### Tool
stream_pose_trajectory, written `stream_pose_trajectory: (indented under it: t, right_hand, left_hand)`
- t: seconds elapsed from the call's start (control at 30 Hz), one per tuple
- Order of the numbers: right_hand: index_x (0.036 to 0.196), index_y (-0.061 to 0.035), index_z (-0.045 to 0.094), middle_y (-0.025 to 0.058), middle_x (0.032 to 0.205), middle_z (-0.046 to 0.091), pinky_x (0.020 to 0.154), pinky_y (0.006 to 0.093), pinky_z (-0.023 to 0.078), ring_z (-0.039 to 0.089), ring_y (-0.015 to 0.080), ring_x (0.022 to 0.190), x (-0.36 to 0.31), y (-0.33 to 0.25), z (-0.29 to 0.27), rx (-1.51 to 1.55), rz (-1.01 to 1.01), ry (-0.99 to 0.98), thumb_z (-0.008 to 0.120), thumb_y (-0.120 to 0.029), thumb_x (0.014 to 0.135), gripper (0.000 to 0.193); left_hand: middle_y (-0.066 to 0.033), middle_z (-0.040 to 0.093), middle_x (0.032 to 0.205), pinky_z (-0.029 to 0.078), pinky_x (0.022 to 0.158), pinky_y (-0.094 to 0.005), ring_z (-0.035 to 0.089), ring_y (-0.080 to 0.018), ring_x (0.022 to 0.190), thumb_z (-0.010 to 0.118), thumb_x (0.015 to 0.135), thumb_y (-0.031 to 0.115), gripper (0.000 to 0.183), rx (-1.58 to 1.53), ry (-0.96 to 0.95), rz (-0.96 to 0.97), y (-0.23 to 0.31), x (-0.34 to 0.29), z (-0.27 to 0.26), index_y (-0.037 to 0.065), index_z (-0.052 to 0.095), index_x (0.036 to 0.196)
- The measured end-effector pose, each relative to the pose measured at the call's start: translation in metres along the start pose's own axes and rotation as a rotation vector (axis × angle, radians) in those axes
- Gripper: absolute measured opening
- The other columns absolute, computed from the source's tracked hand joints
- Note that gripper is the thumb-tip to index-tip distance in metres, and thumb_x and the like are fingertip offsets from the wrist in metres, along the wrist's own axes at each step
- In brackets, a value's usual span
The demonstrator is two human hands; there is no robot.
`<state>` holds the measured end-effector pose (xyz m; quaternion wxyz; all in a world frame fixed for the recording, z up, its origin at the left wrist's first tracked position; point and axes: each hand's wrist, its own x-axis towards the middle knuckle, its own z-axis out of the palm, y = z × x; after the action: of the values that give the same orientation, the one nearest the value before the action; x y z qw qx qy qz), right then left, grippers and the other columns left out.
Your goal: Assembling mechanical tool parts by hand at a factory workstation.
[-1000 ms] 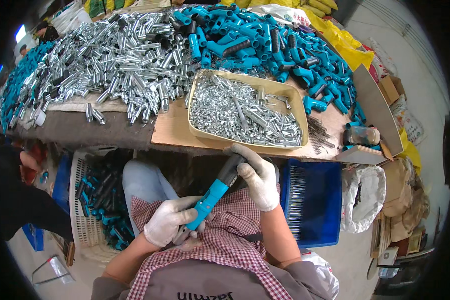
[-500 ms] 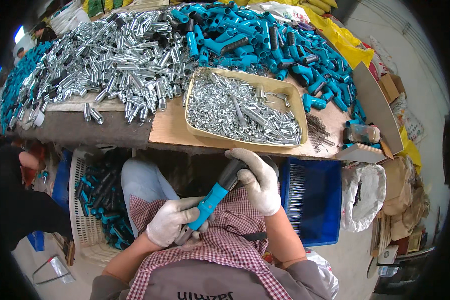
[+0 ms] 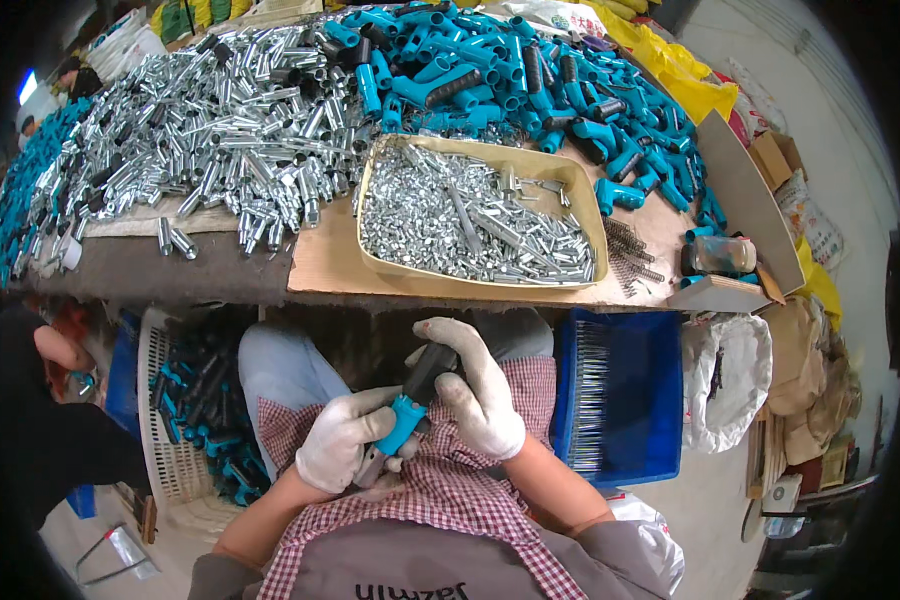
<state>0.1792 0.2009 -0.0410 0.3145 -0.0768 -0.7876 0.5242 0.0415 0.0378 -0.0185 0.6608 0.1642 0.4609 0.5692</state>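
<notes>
Over my lap I hold a teal tool body point(image 3: 402, 422) with a metal tip at its lower end. Its upper part is covered by a black sleeve point(image 3: 431, 371). My left hand point(image 3: 342, 442), in a white glove, is closed round the teal lower part. In a matching glove, my right hand point(image 3: 478, 402) wraps the black sleeve from the right, thumb against its side. The tool is tilted, its black end up and away from me. Part of it is hidden by my fingers.
On the table ahead stands a cream tray point(image 3: 390, 262) of small metal parts. Behind it lie piles of metal tubes point(image 3: 260, 140) and teal bodies point(image 3: 470, 70). A white basket point(image 3: 175, 450) holds teal-and-black pieces; a blue bin point(image 3: 650, 400) with metal rods stands right. Someone works at left.
My right hand has moved down and left, toward my left hand. Less teal shows between my hands, and the black sleeve sits lower along the tool body.
</notes>
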Motion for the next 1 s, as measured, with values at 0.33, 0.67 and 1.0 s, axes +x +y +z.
stream_pose_trajectory:
  t: [0.33, 0.67, 1.0]
  right_hand:
    - [0.140, 0.0005, 0.044, 0.0225, 0.133, 0.052, 0.106, 0.0410, 0.043, 0.053, 0.0361, 0.125, 0.003, -0.023, -0.006, -0.229, 0.125, 0.017, 0.063, -0.011, 0.088, 0.057]
    - [0.146, -0.0014, 0.038, 0.0209, 0.140, 0.048, 0.111, 0.0403, 0.041, 0.049, 0.0354, 0.132, 0.013, -0.030, -0.010, -0.191, 0.223, -0.034, 0.082, -0.010, 0.070, 0.088]
    - [0.143, 0.0001, 0.043, 0.0199, 0.139, 0.052, 0.112, 0.0399, 0.039, 0.049, 0.0334, 0.134, 0.005, -0.023, -0.002, -0.260, 0.121, 0.003, 0.077, -0.003, 0.071, 0.079]
  left_hand:
    - [-0.0075, 0.063, 0.103, 0.052, 0.067, -0.0239, 0.063, -0.0129, 0.081, 0.060, 0.098, 0.032, 0.056, 0.106, -0.043, 0.085, -0.002, 0.006, -0.001, -0.008, 0.050, 0.136]
    - [-0.0096, 0.063, 0.098, 0.053, 0.067, -0.0250, 0.063, -0.0144, 0.076, 0.060, 0.097, 0.036, 0.058, 0.030, -0.025, 0.115, -0.002, 0.007, 0.002, -0.008, 0.048, 0.134]
    - [-0.0075, 0.061, 0.108, 0.053, 0.069, -0.0244, 0.062, -0.0127, 0.084, 0.061, 0.098, 0.035, 0.062, 0.053, -0.043, 0.092, -0.004, 0.006, -0.005, -0.008, 0.045, 0.140]
